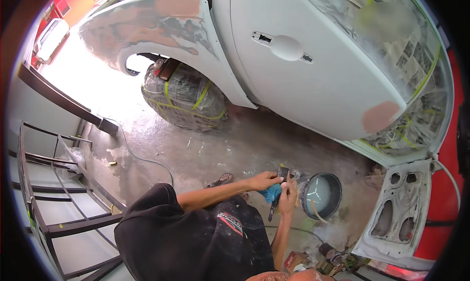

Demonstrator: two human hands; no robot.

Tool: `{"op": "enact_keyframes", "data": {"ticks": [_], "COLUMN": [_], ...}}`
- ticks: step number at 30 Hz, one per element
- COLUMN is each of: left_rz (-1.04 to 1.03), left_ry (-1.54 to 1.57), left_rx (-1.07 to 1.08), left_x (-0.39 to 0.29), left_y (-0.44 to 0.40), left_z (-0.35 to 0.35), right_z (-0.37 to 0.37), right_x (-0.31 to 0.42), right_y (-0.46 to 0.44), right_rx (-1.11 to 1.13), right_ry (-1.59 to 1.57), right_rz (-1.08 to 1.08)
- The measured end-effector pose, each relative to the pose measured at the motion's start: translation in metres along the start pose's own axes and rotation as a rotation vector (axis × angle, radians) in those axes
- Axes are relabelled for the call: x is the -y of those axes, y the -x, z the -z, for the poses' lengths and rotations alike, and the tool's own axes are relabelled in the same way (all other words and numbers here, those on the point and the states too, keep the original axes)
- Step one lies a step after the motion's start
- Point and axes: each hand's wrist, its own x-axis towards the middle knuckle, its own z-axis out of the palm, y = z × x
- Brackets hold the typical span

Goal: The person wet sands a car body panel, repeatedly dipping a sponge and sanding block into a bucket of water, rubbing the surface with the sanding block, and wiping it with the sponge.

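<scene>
Near the lower middle of the head view, my left hand (pixel 266 181) is closed around the upper part of a dark, narrow strip-like piece (pixel 273 210). Close beside it, my right hand (pixel 288 197) has its fingers pressed to the same piece, near its top. Something blue and crumpled (pixel 270 193) shows just below my left hand; whether it is held cannot be made out. A dark bucket (pixel 336 197) of cloudy liquid stands to the right of my hands, with a pale curved tube (pixel 318 212) at its edge.
A car's white door (pixel 264 85) and patchy fender (pixel 161 16) span the top. Below the fender is a wrapped wheel (pixel 183 100). A metal frame (pixel 73 227) stands at left, a detached-looking panel (pixel 396 212) at right. A hose (pixel 137 156) crosses the wet floor.
</scene>
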Motion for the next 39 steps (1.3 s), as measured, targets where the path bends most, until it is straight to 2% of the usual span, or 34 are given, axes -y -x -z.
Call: {"op": "enact_keyframes", "data": {"ticks": [4, 7, 9, 11, 14, 17, 19, 21, 24, 26, 29, 31, 33, 36, 39], "left_rz": [-0.067, 0.025, 0.143, 0.167, 0.173, 0.176, 0.174, 0.203, 0.225, 0.237, 0.346, 0.376, 0.394, 0.353, 0.26], "left_ry": [0.125, 0.123, 0.126, 0.165, 0.235, 0.205, 0.185, 0.134, 0.101, 0.104, 0.363, 0.56, 0.784, 0.927, 0.687], "left_rx": [-0.116, -0.017, -0.08, -0.007, 0.012, 0.057, 0.095, 0.096, 0.122, 0.166, 0.19, 0.3, 0.322, 0.314, 0.255], "left_x": [0.006, 0.003, 0.015, 0.018, 0.018, 0.01, 0.01, -0.012, -0.028, -0.009, -0.018, -0.016, -0.024, -0.029, -0.026], "left_y": [-0.004, -0.007, -0.015, -0.02, -0.025, -0.034, -0.044, -0.044, -0.058, -0.078, -0.096, -0.108, -0.124, -0.139, -0.148], "left_z": [0.014, 0.04, 0.046, 0.059, 0.066, 0.071, 0.069, 0.058, 0.034, 0.02, -0.018, -0.033, -0.05, -0.085, -0.113], "right_z": [-0.006, -0.015, -0.024, -0.027, -0.041, -0.03, -0.036, -0.032, -0.002, 0.018, 0.05, 0.075, 0.107, 0.143, 0.18], "right_x": [0.001, -0.008, -0.008, 0.013, -0.007, 0.017, -0.015, -0.038, -0.034, -0.05, -0.091, -0.1, -0.098, -0.144, -0.179], "right_y": [-0.008, -0.012, -0.012, -0.017, -0.019, -0.025, -0.021, -0.019, -0.012, -0.007, 0.003, 0.013, 0.02, 0.038, 0.063], "right_rx": [0.021, 0.084, 0.081, 0.105, 0.015, 0.084, -0.055, -0.127, -0.093, -0.095, -0.156, -0.245, -0.365, -0.522, -0.569], "right_ry": [0.08, 0.039, -0.012, -0.137, -0.012, 0.02, -0.027, -0.086, -0.234, -0.341, -0.406, -0.471, -0.588, -0.693, -0.734], "right_rz": [-0.038, -0.061, -0.214, -0.393, -0.192, -0.392, -0.223, -0.132, -0.277, -0.345, -0.404, -0.478, -0.582, -0.611, -0.637]}}
